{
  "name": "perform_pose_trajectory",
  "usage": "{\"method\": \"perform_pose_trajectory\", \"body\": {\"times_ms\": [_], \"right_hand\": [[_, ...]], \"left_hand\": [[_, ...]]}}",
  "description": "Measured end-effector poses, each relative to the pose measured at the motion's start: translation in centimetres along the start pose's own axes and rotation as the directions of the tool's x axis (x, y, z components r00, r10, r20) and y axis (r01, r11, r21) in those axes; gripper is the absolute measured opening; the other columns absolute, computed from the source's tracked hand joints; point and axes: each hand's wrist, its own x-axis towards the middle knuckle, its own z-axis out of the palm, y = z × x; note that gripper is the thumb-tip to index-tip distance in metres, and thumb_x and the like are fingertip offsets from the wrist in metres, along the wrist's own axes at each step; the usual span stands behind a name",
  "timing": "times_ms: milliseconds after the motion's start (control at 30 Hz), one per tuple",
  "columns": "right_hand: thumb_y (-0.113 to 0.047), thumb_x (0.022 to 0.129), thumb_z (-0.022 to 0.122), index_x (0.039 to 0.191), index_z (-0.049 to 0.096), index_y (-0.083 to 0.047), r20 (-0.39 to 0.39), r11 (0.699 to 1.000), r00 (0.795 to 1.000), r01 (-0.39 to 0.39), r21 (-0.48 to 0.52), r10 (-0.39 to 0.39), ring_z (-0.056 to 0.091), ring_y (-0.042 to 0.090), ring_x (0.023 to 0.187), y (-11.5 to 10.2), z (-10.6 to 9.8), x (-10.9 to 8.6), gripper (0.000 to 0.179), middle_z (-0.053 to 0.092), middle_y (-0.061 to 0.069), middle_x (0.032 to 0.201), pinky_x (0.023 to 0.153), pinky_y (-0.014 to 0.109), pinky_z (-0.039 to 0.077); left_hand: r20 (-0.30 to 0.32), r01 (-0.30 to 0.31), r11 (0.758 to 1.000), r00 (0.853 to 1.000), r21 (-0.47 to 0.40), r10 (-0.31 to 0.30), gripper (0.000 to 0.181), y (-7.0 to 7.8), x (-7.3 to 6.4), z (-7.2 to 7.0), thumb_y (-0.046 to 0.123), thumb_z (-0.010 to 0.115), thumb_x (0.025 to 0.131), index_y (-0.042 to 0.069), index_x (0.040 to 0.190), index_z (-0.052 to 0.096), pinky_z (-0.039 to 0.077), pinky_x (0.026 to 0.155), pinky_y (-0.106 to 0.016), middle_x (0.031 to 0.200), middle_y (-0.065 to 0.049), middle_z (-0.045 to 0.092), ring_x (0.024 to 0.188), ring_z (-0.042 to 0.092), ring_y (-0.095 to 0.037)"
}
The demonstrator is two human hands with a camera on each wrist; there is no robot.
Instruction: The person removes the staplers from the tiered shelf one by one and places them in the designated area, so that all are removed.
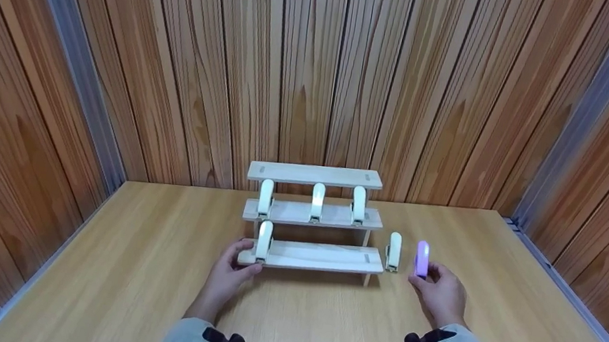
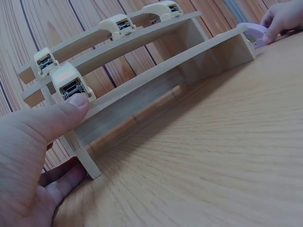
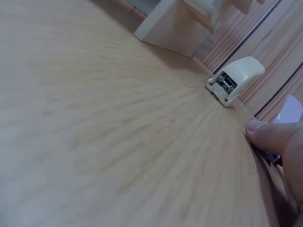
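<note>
Beside the left end of a three-tier wooden rack (image 1: 323, 258), my left hand (image 1: 228, 272) holds a cream stapler (image 1: 264, 241) on the lowest shelf. Its thumb (image 2: 75, 105) lies against the stapler's lower front, while the other fingers curl round the shelf's end, partly hidden. My right hand (image 1: 443, 295) pinches a purple stapler (image 1: 421, 258) standing upright on the table to the right of the rack. Only part of that purple stapler (image 3: 289, 111) shows behind the thumb in the right wrist view. Between it and the rack stands another cream stapler (image 1: 393, 251).
Three cream staplers stand on the middle shelf: one at the left (image 1: 265, 198), one near the centre (image 1: 317, 203) and one at the right (image 1: 358, 205). Above them runs the top shelf (image 1: 315, 175). Wood-panelled walls (image 1: 315, 79) enclose the table (image 1: 170, 224).
</note>
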Motion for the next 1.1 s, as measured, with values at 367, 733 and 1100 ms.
{"method": "perform_pose_trajectory", "body": {"times_ms": [367, 733, 1100], "right_hand": [[-0.034, 0.092, 0.076, 0.142, 0.055, -0.003, -0.071, 0.991, 0.997, -0.015, -0.135, 0.005, 0.051, 0.043, 0.127, -0.3, 0.6, 0.2, 0.062, 0.056, 0.022, 0.141, 0.105, 0.058, 0.036], [-0.036, 0.090, 0.077, 0.147, 0.047, -0.002, -0.077, 0.987, 0.997, 0.016, -0.162, -0.029, 0.048, 0.044, 0.129, -0.6, 0.6, 0.3, 0.073, 0.053, 0.024, 0.144, 0.109, 0.060, 0.029], [-0.041, 0.096, 0.068, 0.150, 0.037, -0.003, -0.148, 0.989, 0.986, -0.055, 0.134, 0.075, 0.041, 0.042, 0.141, -1.2, 0.5, -1.6, 0.074, 0.042, 0.023, 0.154, 0.111, 0.056, 0.039]], "left_hand": [[-0.030, -0.009, 1.000, 1.000, 0.023, 0.009, 0.052, -0.1, -0.2, -0.1, 0.014, 0.080, 0.086, 0.017, 0.134, 0.060, 0.022, 0.119, -0.060, 0.165, -0.015, 0.026, 0.152, 0.019, -0.041], [-0.023, -0.003, 1.000, 1.000, 0.002, 0.003, 0.052, 0.2, 0.1, -0.1, 0.014, 0.080, 0.086, 0.019, 0.134, 0.060, 0.019, 0.120, -0.060, 0.165, -0.012, 0.026, 0.152, 0.018, -0.039], [-0.008, -0.023, 1.000, 1.000, 0.016, 0.024, 0.053, 0.0, 0.1, 0.1, 0.016, 0.081, 0.086, 0.017, 0.135, 0.059, 0.021, 0.119, -0.060, 0.166, -0.014, 0.024, 0.152, 0.017, -0.041]]}}
